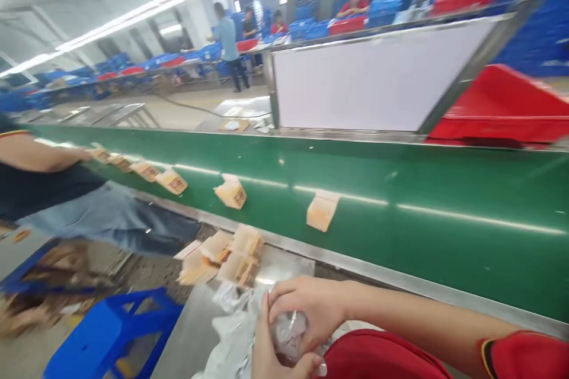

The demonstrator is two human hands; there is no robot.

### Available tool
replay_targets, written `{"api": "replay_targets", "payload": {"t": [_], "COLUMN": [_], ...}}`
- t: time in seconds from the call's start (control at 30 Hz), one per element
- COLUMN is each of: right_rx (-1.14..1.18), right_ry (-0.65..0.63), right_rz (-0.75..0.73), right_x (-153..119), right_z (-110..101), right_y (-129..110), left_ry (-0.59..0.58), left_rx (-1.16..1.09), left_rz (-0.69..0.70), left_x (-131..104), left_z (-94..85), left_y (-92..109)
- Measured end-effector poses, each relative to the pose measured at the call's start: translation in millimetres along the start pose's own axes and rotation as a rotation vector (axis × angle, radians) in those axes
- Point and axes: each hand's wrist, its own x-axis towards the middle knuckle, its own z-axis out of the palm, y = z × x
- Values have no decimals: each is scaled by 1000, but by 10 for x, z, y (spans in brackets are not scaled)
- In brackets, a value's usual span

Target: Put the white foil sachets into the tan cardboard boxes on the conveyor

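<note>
At the bottom of the head view, both my hands close around a clear, rounded plastic piece (290, 331); its exact kind cannot be made out. My right hand (313, 308) curls over it from above, fingers bent. My left hand (278, 352) grips it from below and the left, its thumb along the near side. Under and beside them lies a heap of crumpled clear plastic wrapping (233, 331) on a steel table (184, 331). Just beyond, several small open cream cartons (240, 254) stand in a cluster by the belt edge.
A green conveyor belt (400, 177) crosses ahead, carrying a lone cream carton (322, 211) and several more further left. A co-worker's arm (42, 154) reaches over the belt at left. A blue stool (102, 331) stands lower left; red crates (507, 106) sit beyond the belt at right.
</note>
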Motion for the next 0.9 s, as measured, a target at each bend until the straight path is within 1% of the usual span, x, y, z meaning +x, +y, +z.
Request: {"api": "replay_targets", "payload": {"t": [0.07,0.13,0.17,0.2,0.27,0.33,0.4,0.43,0.47,0.5,0.53,0.6,0.63,0.67,0.7,0.73,0.8,0.83,0.87,0.9], "right_rx": [59,110,140,181,282,366,424,422,402,353,261,-23,-177,-314,-413,-459,-449,-426,-404,-384], "right_ry": [126,248,280,275,230,235,333,402,485,610,771,1115,1221,1232,1117,910,439,257,129,49], "right_rz": [86,138,140,130,132,220,380,462,529,573,592,568,546,535,554,591,675,712,741,758], "right_x": [-305,-601,-756,-914,-1225,-1499,-1716,-1802,-1874,-1933,-1977,-2012,-2000,-1971,-1927,-1874,-1766,-1723,-1693,-1675], "right_z": [-196,-388,-485,-579,-748,-885,-1010,-1080,-1155,-1234,-1310,-1417,-1434,-1423,-1388,-1335,-1229,-1200,-1198,-1226], "right_y": [81,184,238,292,402,506,572,581,575,559,539,528,551,600,673,764,967,1061,1140,1201], "left_ry": [-39,-77,-112,-165,-300,-405,-486,-500,-479,-415,-309,-87,-27,-11,-20,-36,-60,-86,-121,-154], "left_rx": [20,-18,-63,-118,-202,-234,-268,-296,-327,-345,-338,-242,-166,-90,-33,3,27,31,42,61], "left_rz": [50,92,90,67,-6,-54,-31,0,29,52,66,51,51,76,117,160,218,228,228,225], "left_x": [198,322,362,394,457,560,733,842,959,1076,1186,1361,1422,1469,1506,1539,1606,1641,1675,1703], "left_z": [391,730,877,1012,1255,1466,1631,1693,1744,1790,1836,1959,2043,2142,2251,2361,2555,2627,2679,2713], "left_y": [209,389,467,534,638,694,703,692,672,645,615,557,537,526,528,539,580,601,617,625]}}
